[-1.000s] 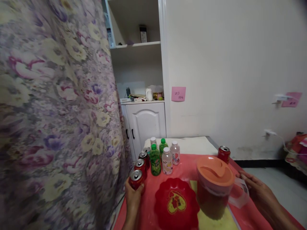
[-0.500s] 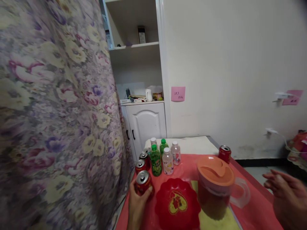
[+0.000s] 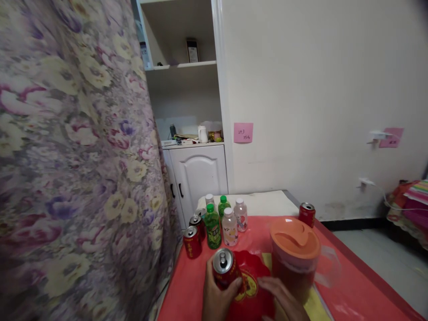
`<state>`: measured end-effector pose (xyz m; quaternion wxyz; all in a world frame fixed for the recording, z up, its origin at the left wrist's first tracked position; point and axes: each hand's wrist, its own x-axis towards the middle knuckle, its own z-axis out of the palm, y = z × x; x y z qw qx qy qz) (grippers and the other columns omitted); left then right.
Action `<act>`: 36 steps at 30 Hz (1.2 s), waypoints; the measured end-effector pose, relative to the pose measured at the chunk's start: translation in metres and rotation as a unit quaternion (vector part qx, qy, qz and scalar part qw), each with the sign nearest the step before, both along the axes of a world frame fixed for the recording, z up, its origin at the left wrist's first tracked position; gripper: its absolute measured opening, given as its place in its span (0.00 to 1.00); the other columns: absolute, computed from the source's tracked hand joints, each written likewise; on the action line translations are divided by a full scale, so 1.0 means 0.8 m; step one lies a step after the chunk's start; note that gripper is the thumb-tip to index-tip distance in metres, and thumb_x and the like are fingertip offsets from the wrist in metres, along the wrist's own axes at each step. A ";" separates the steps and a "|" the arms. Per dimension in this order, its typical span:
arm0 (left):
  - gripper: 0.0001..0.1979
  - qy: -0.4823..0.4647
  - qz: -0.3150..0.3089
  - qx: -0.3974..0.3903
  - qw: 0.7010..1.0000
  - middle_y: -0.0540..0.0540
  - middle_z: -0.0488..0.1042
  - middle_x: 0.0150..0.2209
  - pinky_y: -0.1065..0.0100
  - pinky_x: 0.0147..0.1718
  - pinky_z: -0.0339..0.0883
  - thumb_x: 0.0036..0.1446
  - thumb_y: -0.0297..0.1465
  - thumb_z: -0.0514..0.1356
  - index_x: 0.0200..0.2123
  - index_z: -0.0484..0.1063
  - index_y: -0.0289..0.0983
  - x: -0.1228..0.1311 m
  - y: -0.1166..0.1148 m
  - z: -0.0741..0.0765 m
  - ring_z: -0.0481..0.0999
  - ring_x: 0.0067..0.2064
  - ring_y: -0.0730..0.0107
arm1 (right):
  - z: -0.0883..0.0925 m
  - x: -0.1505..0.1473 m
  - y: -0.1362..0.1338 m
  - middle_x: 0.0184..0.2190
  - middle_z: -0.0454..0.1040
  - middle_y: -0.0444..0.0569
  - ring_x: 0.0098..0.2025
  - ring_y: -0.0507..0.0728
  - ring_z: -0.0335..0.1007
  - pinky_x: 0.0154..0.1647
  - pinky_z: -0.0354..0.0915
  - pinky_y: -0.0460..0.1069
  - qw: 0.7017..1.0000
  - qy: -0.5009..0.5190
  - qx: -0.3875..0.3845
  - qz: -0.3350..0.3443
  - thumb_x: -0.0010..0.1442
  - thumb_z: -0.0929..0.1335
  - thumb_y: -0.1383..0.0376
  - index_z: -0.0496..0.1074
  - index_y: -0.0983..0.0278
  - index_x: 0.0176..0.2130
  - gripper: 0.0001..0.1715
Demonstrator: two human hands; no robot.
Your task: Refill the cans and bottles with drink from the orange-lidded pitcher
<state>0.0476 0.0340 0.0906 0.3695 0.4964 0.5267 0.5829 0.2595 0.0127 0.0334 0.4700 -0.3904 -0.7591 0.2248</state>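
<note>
My left hand [image 3: 219, 294] is wrapped round a red drink can [image 3: 225, 269], holding it upright over the left edge of a red scalloped plate [image 3: 254, 263]. The can's silver top faces up. Over the right part of the plate is my right hand [image 3: 284, 296], fingers stretched toward the can with a gap between them and nothing held. Just beyond that hand stands a clear pitcher [image 3: 294, 249] with an orange lid and brownish liquid inside. The hands hide much of the plate's near side.
Behind the plate are green-capped bottles [image 3: 213, 227], white-capped bottles [image 3: 230, 227] and several cans, among them a red can [image 3: 192, 243]. Another red can [image 3: 306, 215] stands at the table's far right. A floral curtain [image 3: 76, 156] hangs on the left; a white cabinet [image 3: 200, 178] is behind.
My left hand has brought the red can rightward, off the left group and over the plate. My right hand has come in from the far right to the plate. The view has shifted slightly.
</note>
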 end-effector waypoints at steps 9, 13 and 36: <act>0.36 0.037 0.021 0.009 0.999 0.31 0.77 0.52 0.45 0.56 0.67 0.41 0.39 0.68 0.54 0.63 0.34 0.038 -0.006 -0.049 0.76 0.55 0.40 | -0.023 -0.023 0.004 0.68 0.62 0.56 0.69 0.66 0.59 0.65 0.63 0.59 0.999 -0.037 -0.009 -0.008 0.62 0.70 0.59 0.55 0.59 0.71 0.44; 0.38 0.062 0.005 0.023 0.998 0.29 0.74 0.56 0.44 0.59 0.64 0.46 0.43 0.65 0.58 0.60 0.34 0.041 -0.010 -0.052 0.74 0.59 0.39 | -0.044 -0.032 0.009 0.71 0.58 0.56 0.71 0.68 0.53 0.66 0.61 0.61 0.999 -0.028 0.002 -0.015 0.61 0.69 0.64 0.48 0.59 0.73 0.47; 0.23 0.152 -0.082 0.118 0.978 0.37 0.73 0.61 0.45 0.63 0.63 0.63 0.44 0.57 0.57 0.71 0.40 -0.004 -0.020 -0.019 0.70 0.64 0.49 | -0.031 -0.038 0.005 0.66 0.67 0.55 0.69 0.67 0.59 0.66 0.62 0.61 0.995 0.036 -0.047 -0.084 0.58 0.72 0.62 0.61 0.59 0.68 0.42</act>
